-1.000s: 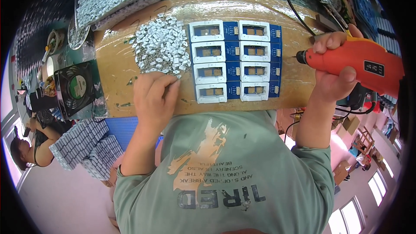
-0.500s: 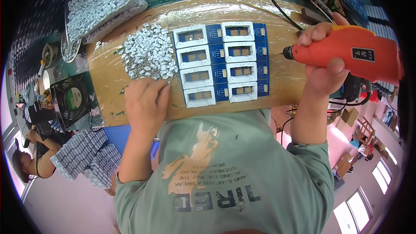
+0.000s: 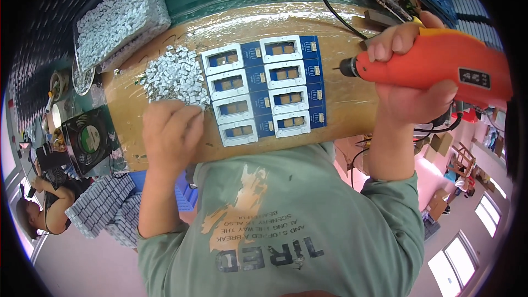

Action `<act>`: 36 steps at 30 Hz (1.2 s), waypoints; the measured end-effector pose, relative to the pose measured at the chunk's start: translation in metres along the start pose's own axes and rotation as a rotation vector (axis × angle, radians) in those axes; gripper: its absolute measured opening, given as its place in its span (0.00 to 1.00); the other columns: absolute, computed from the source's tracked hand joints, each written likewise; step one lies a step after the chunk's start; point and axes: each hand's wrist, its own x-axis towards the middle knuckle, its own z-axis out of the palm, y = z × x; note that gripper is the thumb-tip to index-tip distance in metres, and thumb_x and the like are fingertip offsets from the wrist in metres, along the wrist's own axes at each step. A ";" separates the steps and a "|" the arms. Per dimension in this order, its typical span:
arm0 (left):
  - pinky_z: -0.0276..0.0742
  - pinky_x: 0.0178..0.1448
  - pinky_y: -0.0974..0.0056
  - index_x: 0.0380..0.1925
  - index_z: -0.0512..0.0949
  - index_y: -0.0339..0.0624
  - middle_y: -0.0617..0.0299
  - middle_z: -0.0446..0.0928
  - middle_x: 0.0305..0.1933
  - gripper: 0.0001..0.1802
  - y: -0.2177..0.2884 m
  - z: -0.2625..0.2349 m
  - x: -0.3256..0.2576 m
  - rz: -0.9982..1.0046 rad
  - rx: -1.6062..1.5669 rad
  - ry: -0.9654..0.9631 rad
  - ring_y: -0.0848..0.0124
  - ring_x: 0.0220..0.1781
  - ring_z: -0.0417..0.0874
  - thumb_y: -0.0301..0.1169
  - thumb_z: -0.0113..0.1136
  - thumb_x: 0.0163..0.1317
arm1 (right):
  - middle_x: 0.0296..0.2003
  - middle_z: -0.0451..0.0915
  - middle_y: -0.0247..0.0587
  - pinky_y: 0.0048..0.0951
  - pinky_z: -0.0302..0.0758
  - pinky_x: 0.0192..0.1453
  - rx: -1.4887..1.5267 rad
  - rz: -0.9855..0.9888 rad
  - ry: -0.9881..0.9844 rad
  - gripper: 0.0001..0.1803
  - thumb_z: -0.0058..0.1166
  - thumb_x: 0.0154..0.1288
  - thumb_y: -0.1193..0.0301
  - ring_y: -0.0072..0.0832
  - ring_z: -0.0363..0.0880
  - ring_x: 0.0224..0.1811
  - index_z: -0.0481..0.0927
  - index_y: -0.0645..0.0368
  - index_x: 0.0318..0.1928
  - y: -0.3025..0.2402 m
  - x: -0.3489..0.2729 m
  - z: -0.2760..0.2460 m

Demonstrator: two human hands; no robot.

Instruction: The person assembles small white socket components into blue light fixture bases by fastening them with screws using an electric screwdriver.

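Note:
My right hand [image 3: 408, 102] is wrapped round a red electric screwdriver [image 3: 421, 69], whose thin bit points left toward several blue circuit boards [image 3: 318, 91] with white rectangular frames [image 3: 286, 73] on them. These lie in two columns on the brown work board. At the near edge of a heap of small white plastic parts [image 3: 175, 77], my left hand [image 3: 171, 132] has its fingers curled and pressed together. Whatever sits between its fingertips is hidden or too small to name. Small metal pieces seem to be mixed into the heap's near side.
A clear bag of white parts [image 3: 122, 22] stands at the far left. Below it are a metal dish [image 3: 83, 80] and a black fan [image 3: 88, 135]. A black cable [image 3: 324, 0] hangs at the far side. Another person [image 3: 52, 201] sits at the left beside stacked grey blocks [image 3: 102, 201].
The screwdriver in my right hand has come closer to the boards. My left fingers have drawn together at the heap. The whole view has shifted and tilted slightly.

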 end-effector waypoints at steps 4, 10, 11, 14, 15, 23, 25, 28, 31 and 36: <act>0.72 0.44 0.56 0.30 0.81 0.43 0.59 0.77 0.36 0.09 0.018 0.015 0.055 -0.013 -0.139 0.044 0.58 0.39 0.78 0.24 0.69 0.47 | 0.43 0.74 0.42 0.38 0.74 0.46 0.115 -0.049 -0.159 0.51 0.49 0.60 0.29 0.35 0.75 0.41 0.65 0.61 0.66 0.012 0.029 0.003; 0.74 0.47 0.55 0.28 0.81 0.41 0.60 0.78 0.37 0.06 0.036 0.071 0.114 0.074 -0.300 0.095 0.58 0.42 0.79 0.25 0.67 0.47 | 0.38 0.78 0.43 0.37 0.79 0.43 0.002 0.064 0.099 0.50 0.61 0.54 0.33 0.34 0.79 0.36 0.67 0.61 0.63 0.017 0.043 0.071; 0.74 0.47 0.55 0.28 0.81 0.41 0.60 0.78 0.37 0.06 0.035 0.078 0.116 0.074 -0.305 0.098 0.58 0.42 0.79 0.25 0.67 0.47 | 0.37 0.80 0.44 0.37 0.79 0.45 -0.036 0.192 0.302 0.47 0.69 0.52 0.38 0.33 0.80 0.37 0.69 0.60 0.61 0.012 0.045 0.085; 0.73 0.47 0.55 0.27 0.81 0.41 0.60 0.78 0.36 0.06 0.035 0.089 0.119 0.026 -0.330 0.051 0.58 0.42 0.79 0.26 0.67 0.48 | 0.34 0.79 0.43 0.35 0.80 0.43 -0.026 0.307 0.305 0.58 0.76 0.39 0.36 0.34 0.81 0.36 0.67 0.62 0.62 0.010 0.059 0.083; 0.73 0.47 0.55 0.27 0.80 0.41 0.60 0.78 0.35 0.05 0.036 0.091 0.119 0.010 -0.333 0.040 0.58 0.41 0.79 0.26 0.67 0.48 | 0.34 0.79 0.43 0.35 0.80 0.43 0.022 0.331 0.278 0.56 0.76 0.41 0.38 0.34 0.81 0.36 0.67 0.63 0.62 0.011 0.059 0.082; 0.72 0.47 0.55 0.27 0.80 0.42 0.62 0.77 0.34 0.06 0.034 0.098 0.118 0.007 -0.334 0.063 0.59 0.42 0.79 0.28 0.67 0.49 | 0.35 0.80 0.45 0.35 0.80 0.43 0.072 0.350 0.289 0.55 0.77 0.42 0.41 0.36 0.82 0.37 0.67 0.67 0.61 0.024 0.062 0.085; 0.71 0.49 0.55 0.27 0.80 0.42 0.62 0.76 0.35 0.06 0.034 0.100 0.117 -0.005 -0.346 0.071 0.59 0.43 0.78 0.29 0.67 0.50 | 0.35 0.80 0.45 0.35 0.80 0.43 0.111 0.372 0.280 0.54 0.77 0.44 0.41 0.36 0.82 0.37 0.67 0.67 0.61 0.026 0.063 0.082; 0.70 0.50 0.55 0.27 0.80 0.42 0.62 0.76 0.35 0.06 0.034 0.101 0.117 -0.008 -0.325 0.048 0.59 0.43 0.78 0.30 0.67 0.50 | 0.36 0.81 0.46 0.35 0.80 0.44 0.111 0.359 0.225 0.52 0.75 0.47 0.43 0.36 0.82 0.38 0.67 0.68 0.61 0.027 0.062 0.080; 0.70 0.50 0.55 0.27 0.80 0.41 0.61 0.76 0.35 0.06 0.033 0.102 0.116 -0.017 -0.341 0.061 0.59 0.44 0.78 0.30 0.66 0.50 | 0.38 0.81 0.47 0.35 0.81 0.46 -0.022 0.275 0.153 0.51 0.74 0.50 0.43 0.38 0.82 0.39 0.67 0.68 0.62 0.022 0.059 0.084; 0.70 0.50 0.54 0.26 0.80 0.41 0.61 0.76 0.34 0.06 0.033 0.102 0.117 -0.012 -0.343 0.061 0.58 0.43 0.78 0.30 0.66 0.50 | 0.37 0.75 0.41 0.35 0.78 0.41 -0.248 0.211 -0.097 0.53 0.62 0.53 0.31 0.33 0.77 0.36 0.66 0.62 0.62 0.044 0.063 0.056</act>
